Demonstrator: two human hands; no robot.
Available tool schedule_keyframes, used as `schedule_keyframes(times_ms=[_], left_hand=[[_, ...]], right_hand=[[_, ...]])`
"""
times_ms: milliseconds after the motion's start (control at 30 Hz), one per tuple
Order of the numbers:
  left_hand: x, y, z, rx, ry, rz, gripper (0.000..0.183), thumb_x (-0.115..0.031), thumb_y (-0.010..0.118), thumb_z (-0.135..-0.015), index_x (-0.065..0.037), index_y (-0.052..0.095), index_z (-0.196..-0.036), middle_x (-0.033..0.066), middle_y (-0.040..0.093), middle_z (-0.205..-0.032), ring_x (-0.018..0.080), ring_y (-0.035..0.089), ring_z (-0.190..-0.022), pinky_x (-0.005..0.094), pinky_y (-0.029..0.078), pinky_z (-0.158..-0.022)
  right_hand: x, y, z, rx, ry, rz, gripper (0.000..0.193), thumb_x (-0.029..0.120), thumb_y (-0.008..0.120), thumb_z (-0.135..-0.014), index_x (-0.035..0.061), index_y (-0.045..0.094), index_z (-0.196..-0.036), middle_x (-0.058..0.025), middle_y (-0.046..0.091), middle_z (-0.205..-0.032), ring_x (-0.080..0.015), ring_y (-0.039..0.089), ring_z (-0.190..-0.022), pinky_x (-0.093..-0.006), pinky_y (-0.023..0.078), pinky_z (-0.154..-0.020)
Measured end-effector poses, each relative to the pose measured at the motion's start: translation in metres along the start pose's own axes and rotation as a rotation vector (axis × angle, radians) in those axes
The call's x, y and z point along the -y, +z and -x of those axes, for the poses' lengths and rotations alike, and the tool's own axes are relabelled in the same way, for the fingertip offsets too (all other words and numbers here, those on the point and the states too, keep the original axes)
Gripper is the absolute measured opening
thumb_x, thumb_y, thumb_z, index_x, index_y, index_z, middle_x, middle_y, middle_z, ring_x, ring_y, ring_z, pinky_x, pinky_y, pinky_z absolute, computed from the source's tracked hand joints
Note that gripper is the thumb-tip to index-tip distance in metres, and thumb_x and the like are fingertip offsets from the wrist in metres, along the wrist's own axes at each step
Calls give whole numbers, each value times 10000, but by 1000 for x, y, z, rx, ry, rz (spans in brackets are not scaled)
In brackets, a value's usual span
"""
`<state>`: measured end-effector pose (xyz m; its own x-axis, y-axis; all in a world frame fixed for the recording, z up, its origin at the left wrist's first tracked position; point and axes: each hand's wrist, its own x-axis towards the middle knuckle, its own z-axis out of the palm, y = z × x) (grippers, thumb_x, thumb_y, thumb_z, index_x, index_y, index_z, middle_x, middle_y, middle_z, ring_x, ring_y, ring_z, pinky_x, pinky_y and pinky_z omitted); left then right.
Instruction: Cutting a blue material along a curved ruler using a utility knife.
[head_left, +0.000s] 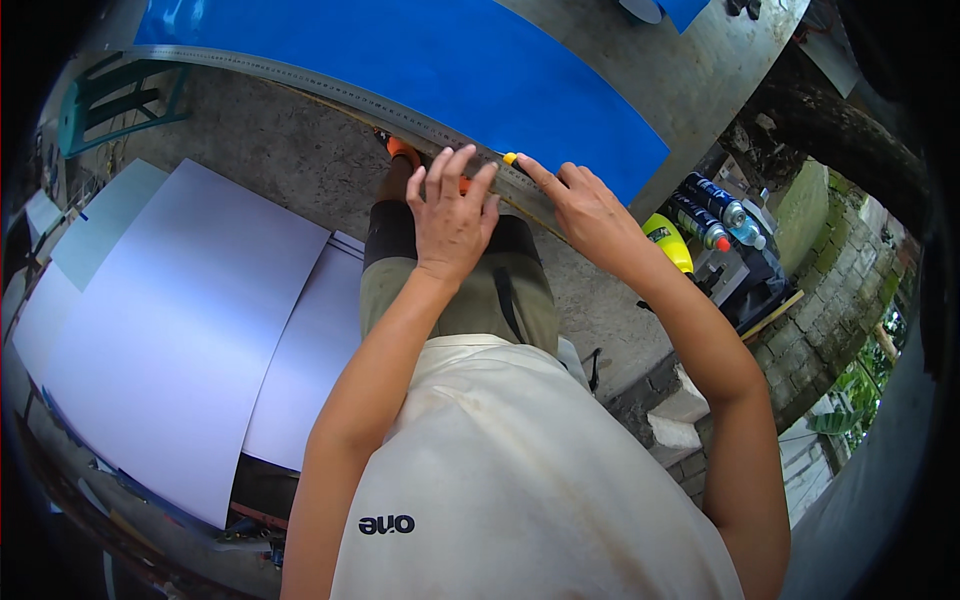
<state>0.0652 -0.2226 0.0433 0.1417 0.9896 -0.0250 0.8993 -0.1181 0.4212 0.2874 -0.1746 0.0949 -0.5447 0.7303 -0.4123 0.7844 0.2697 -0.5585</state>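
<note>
A long blue sheet (pixel 420 75) lies on the metal-topped table, with a long metal ruler (pixel 375 103) along its near edge. My right hand (pixel 597 215) is closed on a small yellow-and-black tool (pixel 512 160), index finger stretched along it, at the ruler's right part. Most of the tool is hidden by the fingers, so its exact kind does not show. My left hand (pixel 450 220) is at the table's near edge beside the ruler, fingers bent and spread, with nothing seen in it. Whether its fingertips touch the ruler I cannot tell.
White sheets (pixel 190 330) are stacked at the left. A green stool (pixel 110 100) stands at the far left. Spray cans (pixel 705 215) and a yellow-green bottle (pixel 668 242) stand at the right, beside a brick wall (pixel 830 300). The table's bare metal (pixel 700 100) shows beyond the blue sheet.
</note>
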Motion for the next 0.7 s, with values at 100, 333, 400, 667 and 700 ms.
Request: schedule_keyframes(times_ms=[100,333,400,667,700], left_hand=[[-9,8,12,101,64,-4,515,-292,796,-864,-234,664,-1359,28,468,-1514,249,372,-1487,559,247,-1214],[-6,14,15,162,115,-86,556,-324,784,-878,-287,642,-1414,22,503,-1500,261,372,-1499,588,217,-1223],[-7,12,15,176,123,-113,562,-329,781,-881,-300,635,-1423,19,503,-1502,260,371,-1501,593,216,-1220],[-10,6,11,236,138,-195,615,-347,770,-889,-330,584,-1475,14,487,-1517,255,365,-1505,622,212,-1204],[-10,6,11,238,141,-194,615,-347,770,-889,-330,584,-1475,14,487,-1517,255,365,-1505,622,212,-1204]], right_hand=[[-2,3,0,-18,-24,2,799,-8,652,-885,183,409,-1623,-149,578,-975,-332,596,-916,-440,506,-867],[-5,8,2,-29,-29,34,795,-4,648,-890,186,407,-1623,-151,581,-978,-336,602,-925,-431,511,-873],[-6,8,4,-41,-40,30,805,-4,648,-888,187,398,-1628,-153,582,-989,-337,603,-937,-433,511,-880],[-24,1,39,14,-1,46,819,-4,644,-892,214,386,-1638,-145,578,-993,-335,597,-941,-445,507,-892],[-26,-1,45,32,12,44,820,-6,641,-896,223,385,-1640,-143,575,-989,-333,595,-939,-447,507,-890]])
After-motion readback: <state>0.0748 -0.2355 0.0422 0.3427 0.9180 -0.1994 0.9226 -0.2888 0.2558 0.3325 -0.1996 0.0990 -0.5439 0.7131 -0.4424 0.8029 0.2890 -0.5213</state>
